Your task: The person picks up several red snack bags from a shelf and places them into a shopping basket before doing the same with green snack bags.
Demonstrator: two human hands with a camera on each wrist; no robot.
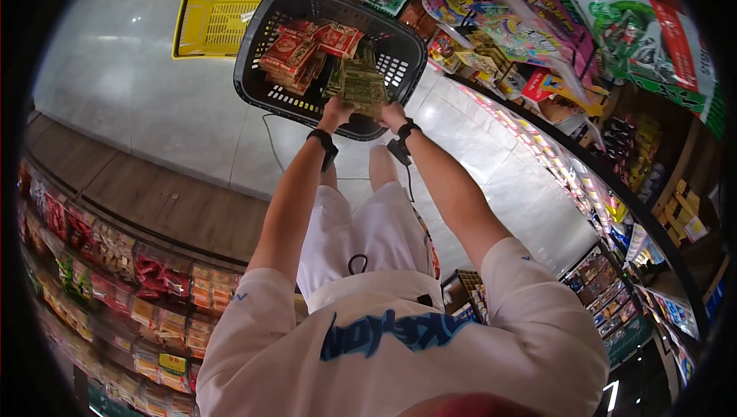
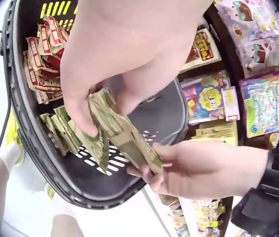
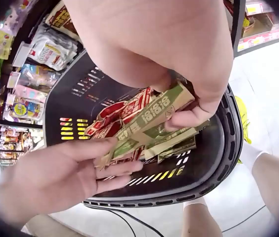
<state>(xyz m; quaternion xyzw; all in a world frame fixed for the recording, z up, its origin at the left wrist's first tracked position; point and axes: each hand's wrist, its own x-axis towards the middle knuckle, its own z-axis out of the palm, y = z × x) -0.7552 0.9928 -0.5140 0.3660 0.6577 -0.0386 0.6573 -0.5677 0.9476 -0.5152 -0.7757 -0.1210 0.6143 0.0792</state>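
Over the near side of a black shopping basket [image 1: 242,64], both hands hold a small bunch of flat green-and-tan snack packets [image 2: 127,138]. My left hand [image 1: 335,114] grips one end, its thumb and fingers on either side in the left wrist view. At the other end, my right hand [image 1: 393,116] pinches the packets, its thumb lying over the printed face in the right wrist view. More green packets [image 2: 60,129] lie in the basket below. Beside them is a heap of red-and-tan packets [image 1: 290,56].
A yellow basket [image 1: 211,24] stands on the grey floor just beyond the black one. Shelves of bagged sweets [image 1: 499,29] curve along the right. Racks of packaged snacks [image 1: 115,263] line the lower left. A thin black cable [image 1: 274,141] hangs near the legs.
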